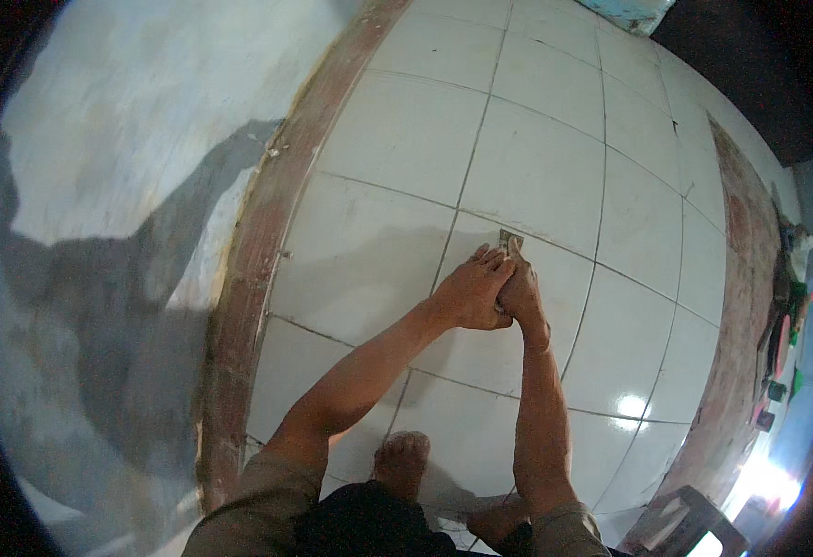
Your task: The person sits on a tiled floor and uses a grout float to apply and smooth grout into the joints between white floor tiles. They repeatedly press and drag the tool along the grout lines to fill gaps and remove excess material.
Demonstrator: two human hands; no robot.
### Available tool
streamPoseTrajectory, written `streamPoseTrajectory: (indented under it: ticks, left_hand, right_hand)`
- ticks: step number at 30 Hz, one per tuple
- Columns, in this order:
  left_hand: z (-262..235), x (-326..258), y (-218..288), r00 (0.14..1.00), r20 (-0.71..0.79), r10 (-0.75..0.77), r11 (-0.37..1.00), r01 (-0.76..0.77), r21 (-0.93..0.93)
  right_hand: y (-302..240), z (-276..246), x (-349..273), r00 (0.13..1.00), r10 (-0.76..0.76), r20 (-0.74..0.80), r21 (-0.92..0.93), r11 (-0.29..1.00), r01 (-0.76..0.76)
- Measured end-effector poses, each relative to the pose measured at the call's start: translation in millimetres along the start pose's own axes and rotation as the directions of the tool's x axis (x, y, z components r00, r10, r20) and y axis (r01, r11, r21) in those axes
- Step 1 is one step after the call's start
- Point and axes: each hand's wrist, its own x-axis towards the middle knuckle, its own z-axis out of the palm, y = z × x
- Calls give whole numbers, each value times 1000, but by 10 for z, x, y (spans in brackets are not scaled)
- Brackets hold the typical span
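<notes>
Both hands are closed together around a scraper point(506, 236) at the middle of the tiled floor. Only its flat, squarish dark metal end shows beyond my fingers, beside a grout line; the grip is mostly hidden. My left hand point(473, 295) presses over the tool from the left, its fingers overlapping the other hand. My right hand point(521, 292) wraps it from the right, with one finger stretched along the blade. Thin pale crumbs lie along the grout line point(527, 229) just past the blade.
A plastered wall point(146, 121) with a reddish-brown base strip point(262, 241) rises on the left. My bare foot point(403, 459) stands below my forearms. A dark stool-like object point(694, 524) is at lower right, and a worn brown strip point(736, 306) runs along the right, with several small items beyond.
</notes>
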Motion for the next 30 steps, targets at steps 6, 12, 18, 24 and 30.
streamPoseTrajectory:
  ticks: [6, 12, 18, 24, 30]
  left_hand:
    - [618, -1301, 454, 998, 24, 54, 998, -53, -43]
    - [774, -1564, 578, 992, 118, 43, 997, -35, -74]
    - [328, -30, 127, 998, 34, -61, 998, 61, 2]
    - [504, -433, 413, 999, 40, 15, 999, -17, 48]
    - [681, -1404, 874, 995, 90, 33, 997, -27, -67]
  right_hand:
    - [437, 607, -1365, 978, 203, 42, 28, 979, -204]
    - [269, 685, -1812, 962, 273, -14, 32, 962, -273]
    - [350, -55, -202, 991, -116, -60, -145, 984, 107]
    - [816, 187, -711, 992, -92, -85, -196, 978, 74]
    - [240, 371, -1872, 897, 421, 136, -17, 906, -423]
